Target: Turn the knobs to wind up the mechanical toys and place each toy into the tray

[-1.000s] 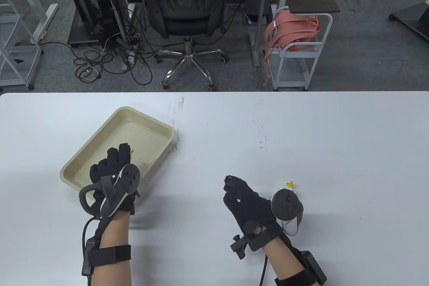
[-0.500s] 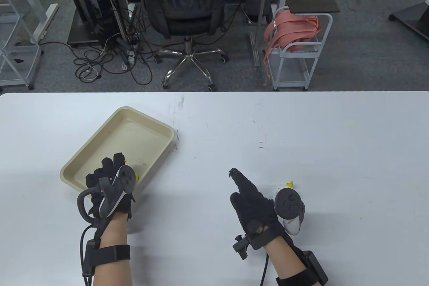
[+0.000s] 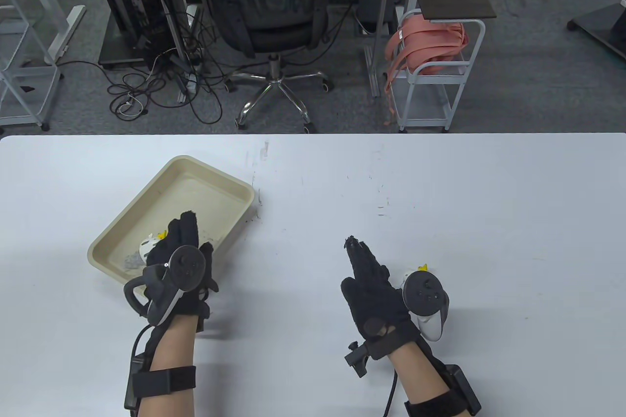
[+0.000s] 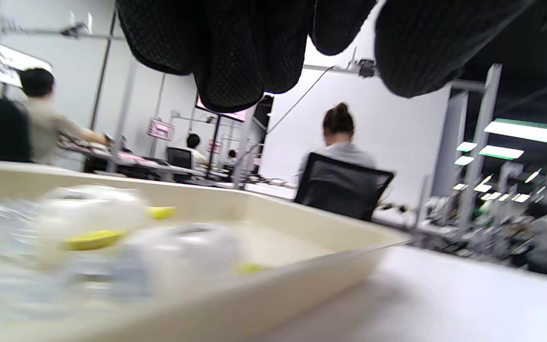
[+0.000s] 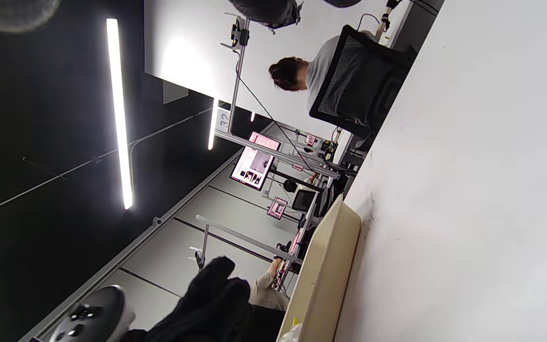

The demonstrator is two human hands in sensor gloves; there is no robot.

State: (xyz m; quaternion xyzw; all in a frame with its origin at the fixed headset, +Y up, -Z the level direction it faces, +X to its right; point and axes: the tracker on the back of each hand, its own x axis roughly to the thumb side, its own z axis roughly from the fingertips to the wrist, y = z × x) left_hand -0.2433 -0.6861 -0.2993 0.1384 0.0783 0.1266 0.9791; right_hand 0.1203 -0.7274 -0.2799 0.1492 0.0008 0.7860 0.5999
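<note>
Beige tray point(image 3: 210, 175) sits angled on left half of white table point(image 3: 440, 192). White-and-yellow wind-up toy point(image 3: 150, 242) lies inside tray at its near corner – blurred in left wrist view point(image 4: 88, 223). Left hand point(image 3: 183, 265) hovers over tray's near edge just beside toy, fingers extended and loose, holding nothing. Right hand point(image 3: 374, 285) near table's front edge, right of centre – fingers straight, pointing away, empty. Second wind-up toy point(image 3: 415, 273) on table just right of it, mostly hidden by tracker.
</note>
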